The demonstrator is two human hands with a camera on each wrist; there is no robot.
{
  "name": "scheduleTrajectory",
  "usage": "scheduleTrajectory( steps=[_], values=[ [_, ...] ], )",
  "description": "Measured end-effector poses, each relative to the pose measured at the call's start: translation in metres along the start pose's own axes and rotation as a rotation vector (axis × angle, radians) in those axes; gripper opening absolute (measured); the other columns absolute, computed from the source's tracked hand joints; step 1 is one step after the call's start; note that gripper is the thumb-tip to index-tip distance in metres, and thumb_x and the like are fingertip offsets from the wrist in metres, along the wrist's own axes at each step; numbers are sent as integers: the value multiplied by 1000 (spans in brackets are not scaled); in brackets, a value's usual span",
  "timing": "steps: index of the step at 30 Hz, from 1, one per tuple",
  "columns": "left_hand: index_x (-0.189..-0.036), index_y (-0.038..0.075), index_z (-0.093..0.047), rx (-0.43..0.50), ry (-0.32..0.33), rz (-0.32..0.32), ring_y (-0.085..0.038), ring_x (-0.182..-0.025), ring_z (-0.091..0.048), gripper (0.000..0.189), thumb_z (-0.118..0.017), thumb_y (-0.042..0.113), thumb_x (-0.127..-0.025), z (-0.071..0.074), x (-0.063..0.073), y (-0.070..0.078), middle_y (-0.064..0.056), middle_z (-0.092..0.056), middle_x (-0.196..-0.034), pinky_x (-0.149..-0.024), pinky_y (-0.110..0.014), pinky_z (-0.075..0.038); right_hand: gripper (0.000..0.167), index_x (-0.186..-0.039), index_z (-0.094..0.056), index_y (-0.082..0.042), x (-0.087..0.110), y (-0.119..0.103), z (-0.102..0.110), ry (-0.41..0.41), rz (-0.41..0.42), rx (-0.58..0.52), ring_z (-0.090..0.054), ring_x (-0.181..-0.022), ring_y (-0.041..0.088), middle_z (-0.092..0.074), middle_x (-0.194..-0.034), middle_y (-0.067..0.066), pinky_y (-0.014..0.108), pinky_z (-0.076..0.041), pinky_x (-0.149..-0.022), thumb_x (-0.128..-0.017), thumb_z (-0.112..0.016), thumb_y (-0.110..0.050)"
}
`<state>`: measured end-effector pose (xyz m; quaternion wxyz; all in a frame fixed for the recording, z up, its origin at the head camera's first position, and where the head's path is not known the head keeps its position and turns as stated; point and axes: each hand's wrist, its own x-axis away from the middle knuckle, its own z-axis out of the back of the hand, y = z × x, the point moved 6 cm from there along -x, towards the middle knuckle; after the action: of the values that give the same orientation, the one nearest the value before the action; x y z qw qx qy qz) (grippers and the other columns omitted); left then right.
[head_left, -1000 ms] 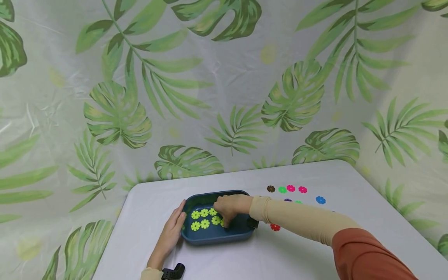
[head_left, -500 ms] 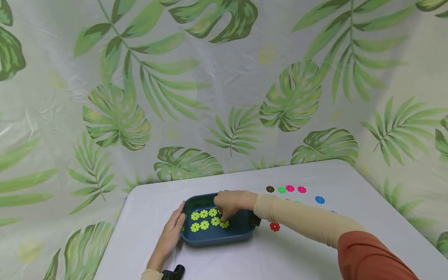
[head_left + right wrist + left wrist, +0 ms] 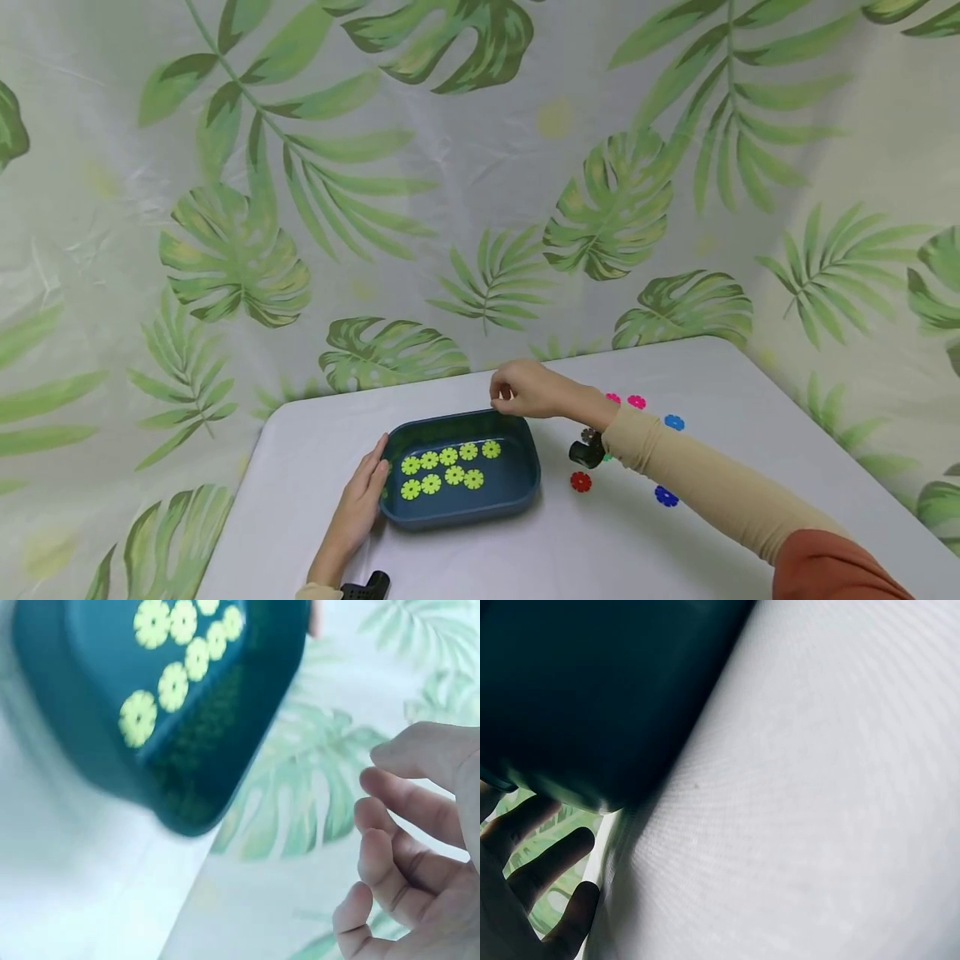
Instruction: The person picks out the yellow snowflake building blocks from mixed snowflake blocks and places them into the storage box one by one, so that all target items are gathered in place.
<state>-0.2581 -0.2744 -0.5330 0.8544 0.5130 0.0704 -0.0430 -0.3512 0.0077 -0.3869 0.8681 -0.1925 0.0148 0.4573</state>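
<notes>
A dark blue plastic tray [image 3: 457,512] stands on the table and holds several yellow-green flower-shaped discs [image 3: 468,451] in two rows. My left hand [image 3: 358,496] rests against its left end, fingers straight along the wall. The left wrist view shows those fingers [image 3: 551,866] spread beside the dark tray wall [image 3: 592,697]. Over the tray's far right corner hovers my right hand [image 3: 532,389]. Up close in the right wrist view, the right hand [image 3: 412,840] has loosely bent fingers with nothing between them, apart from the tray.
Right of the tray lie loose flower discs: a red disc [image 3: 581,482], a dark blue disc [image 3: 666,496], a light blue disc [image 3: 674,422] and a pink disc [image 3: 636,402]. My right forearm hides others. A leaf-patterned sheet [image 3: 405,208] hangs behind the white table [image 3: 600,550].
My right hand has let go of a yellow-green disc in the tray and risen up and right to above the far rim. The left hand stays at the tray's left end.
</notes>
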Motion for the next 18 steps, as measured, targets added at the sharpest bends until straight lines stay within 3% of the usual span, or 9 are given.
scheduleTrajectory(
  steps=[8, 18],
  values=[
    [-161, 18, -31, 12, -6, 9, -33, -149, -29, 52, -38, 34, -112, -1, 1, -1, -9, -39, -158, -119, -58, -20, 4, -90, -74, -16, 44, 42, 7, 91, -151, -45, -53, -73, 8, -60, -81, -11, 25, -50, -65, -94, -71, -17],
    [-160, 17, -33, 9, -3, -20, -34, -149, -29, 53, -39, 36, -111, 1, 1, 1, -10, -39, -158, -119, -58, -21, 4, -95, -74, -10, 97, 80, 5, 186, -218, -64, -54, -72, 7, -61, -81, -8, 27, -51, -64, -92, -73, -11]
  ],
)
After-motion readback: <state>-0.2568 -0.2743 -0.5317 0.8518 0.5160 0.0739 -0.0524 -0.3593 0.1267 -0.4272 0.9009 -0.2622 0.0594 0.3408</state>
